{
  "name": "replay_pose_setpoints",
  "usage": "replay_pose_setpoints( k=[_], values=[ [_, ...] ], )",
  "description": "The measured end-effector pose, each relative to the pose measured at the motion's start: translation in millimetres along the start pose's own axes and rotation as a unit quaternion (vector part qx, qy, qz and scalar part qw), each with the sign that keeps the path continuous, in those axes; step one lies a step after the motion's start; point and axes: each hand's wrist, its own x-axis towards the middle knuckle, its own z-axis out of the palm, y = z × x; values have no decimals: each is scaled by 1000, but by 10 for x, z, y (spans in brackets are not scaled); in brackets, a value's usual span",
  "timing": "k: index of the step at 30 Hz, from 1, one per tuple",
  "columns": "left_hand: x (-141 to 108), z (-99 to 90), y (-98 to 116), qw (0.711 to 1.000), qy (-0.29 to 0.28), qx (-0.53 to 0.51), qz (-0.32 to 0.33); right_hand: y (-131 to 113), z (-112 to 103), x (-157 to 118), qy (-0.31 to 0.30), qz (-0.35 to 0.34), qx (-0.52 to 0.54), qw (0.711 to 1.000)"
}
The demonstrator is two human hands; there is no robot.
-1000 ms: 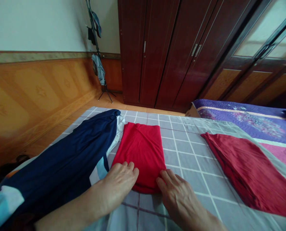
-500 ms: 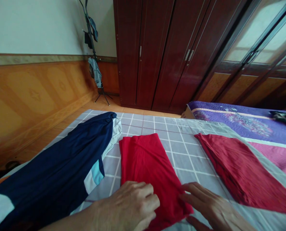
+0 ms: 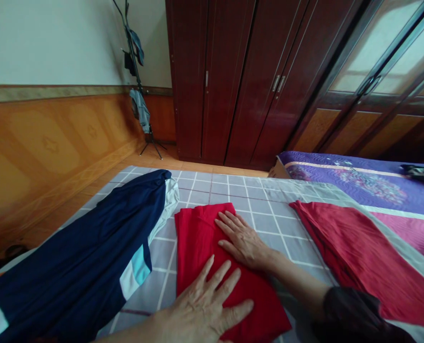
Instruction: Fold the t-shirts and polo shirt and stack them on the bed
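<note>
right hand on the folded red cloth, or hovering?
Touching. The head view shows the right hand lying flat, palm down, on the folded red cloth, with no gap visible beneath the fingers.

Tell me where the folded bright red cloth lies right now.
In the head view, the folded bright red cloth lies low in the middle on the checked grey sheet, under both flat hands, between the navy garment on its left and the darker red cloth on its right.

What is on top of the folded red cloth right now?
Both hands lie flat, fingers spread, on the folded red cloth: the left hand near its close end, the right hand farther up. The cloth beneath the palms is hidden, as is the sheet underneath it.
</note>
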Motion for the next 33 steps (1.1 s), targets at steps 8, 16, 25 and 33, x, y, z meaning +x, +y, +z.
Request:
replay_pose_setpoints(
  k=[8, 16, 25, 33],
  values=[
    [59, -170, -33, 998, 53, -8, -21, 10, 25, 316, 72, 63, -23, 995],
    [23, -437, -924, 871, 339, -53, -352, -336, 85, 121, 34, -7, 15, 999],
    [49, -329, -1189, 841, 299, 6, -452, -328, 126, 149, 37, -21, 26, 999],
    [59, -302, -1216, 833, 305, 5, -462, -358, 81, 162, -4, -8, 26, 1000]
  ],
)
